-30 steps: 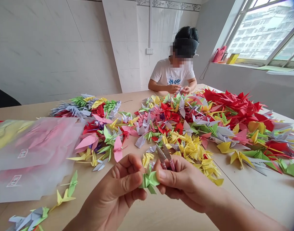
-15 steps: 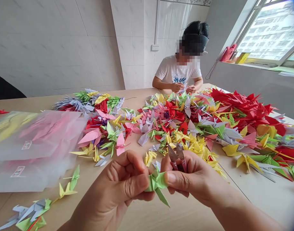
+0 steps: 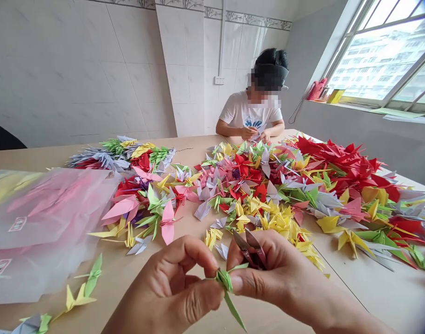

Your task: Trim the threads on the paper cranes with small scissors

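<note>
Both my hands pinch a small green folded paper crane (image 3: 227, 284) low in the middle of the view. My left hand (image 3: 174, 290) grips its left side between thumb and forefinger. My right hand (image 3: 271, 273) pinches the right side and also holds small thread snips (image 3: 251, 248) with pink handles tucked in the fingers, blades pointing up. One thin green point of the crane hangs down between the hands.
A wide heap of coloured paper cranes (image 3: 268, 185) covers the wooden table (image 3: 372, 283). Clear plastic bags of paper (image 3: 41, 222) lie at the left. A few loose cranes (image 3: 83, 290) sit near the front left. A person (image 3: 254, 111) folds paper across the table by a window.
The green crane has been squeezed narrower between my fingers and one point now hangs down. The snips have tilted to the left. The view has shifted slightly.
</note>
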`<control>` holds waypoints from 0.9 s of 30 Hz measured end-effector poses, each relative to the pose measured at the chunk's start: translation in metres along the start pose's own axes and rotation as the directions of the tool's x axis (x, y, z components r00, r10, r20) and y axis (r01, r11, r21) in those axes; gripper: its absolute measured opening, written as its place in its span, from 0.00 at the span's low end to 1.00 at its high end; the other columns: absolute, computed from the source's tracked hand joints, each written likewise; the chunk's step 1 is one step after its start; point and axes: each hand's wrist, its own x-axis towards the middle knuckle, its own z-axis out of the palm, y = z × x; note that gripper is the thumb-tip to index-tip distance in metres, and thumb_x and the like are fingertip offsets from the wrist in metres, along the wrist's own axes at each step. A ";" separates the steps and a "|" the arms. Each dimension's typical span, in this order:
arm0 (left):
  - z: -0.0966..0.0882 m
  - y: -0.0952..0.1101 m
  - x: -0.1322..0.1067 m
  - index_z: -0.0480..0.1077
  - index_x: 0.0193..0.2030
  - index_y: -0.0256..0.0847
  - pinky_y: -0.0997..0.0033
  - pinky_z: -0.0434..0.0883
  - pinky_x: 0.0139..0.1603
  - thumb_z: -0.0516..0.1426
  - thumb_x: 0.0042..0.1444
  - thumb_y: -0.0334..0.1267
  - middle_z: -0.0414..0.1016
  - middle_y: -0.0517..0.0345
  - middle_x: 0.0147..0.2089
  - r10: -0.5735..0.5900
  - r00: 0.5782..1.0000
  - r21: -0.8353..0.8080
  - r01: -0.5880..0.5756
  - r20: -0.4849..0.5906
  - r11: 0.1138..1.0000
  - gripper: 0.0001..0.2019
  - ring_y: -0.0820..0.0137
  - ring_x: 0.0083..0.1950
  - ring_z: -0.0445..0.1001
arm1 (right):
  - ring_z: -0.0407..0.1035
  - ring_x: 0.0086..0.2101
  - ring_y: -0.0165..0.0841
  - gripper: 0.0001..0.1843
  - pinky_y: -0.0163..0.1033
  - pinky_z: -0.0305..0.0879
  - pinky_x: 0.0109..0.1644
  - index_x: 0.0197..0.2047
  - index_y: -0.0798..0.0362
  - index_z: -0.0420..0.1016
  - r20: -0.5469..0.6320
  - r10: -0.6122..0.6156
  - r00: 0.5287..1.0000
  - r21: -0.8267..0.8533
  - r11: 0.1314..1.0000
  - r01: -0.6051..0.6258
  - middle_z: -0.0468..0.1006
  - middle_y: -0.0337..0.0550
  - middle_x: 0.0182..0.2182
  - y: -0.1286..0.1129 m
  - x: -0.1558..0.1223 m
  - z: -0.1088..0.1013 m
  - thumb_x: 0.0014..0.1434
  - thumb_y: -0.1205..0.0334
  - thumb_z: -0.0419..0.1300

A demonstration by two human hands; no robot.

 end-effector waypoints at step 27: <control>0.006 -0.001 0.002 0.69 0.22 0.42 0.77 0.66 0.26 0.67 0.38 0.36 0.67 0.64 0.22 -0.001 0.993 -0.206 -0.022 -0.114 0.978 0.10 0.75 0.25 0.65 | 0.51 0.19 0.21 0.13 0.29 0.46 0.21 0.28 0.57 0.69 0.005 0.005 1.000 0.114 0.993 -0.006 0.61 0.32 0.18 0.014 0.005 0.001 0.54 0.56 0.63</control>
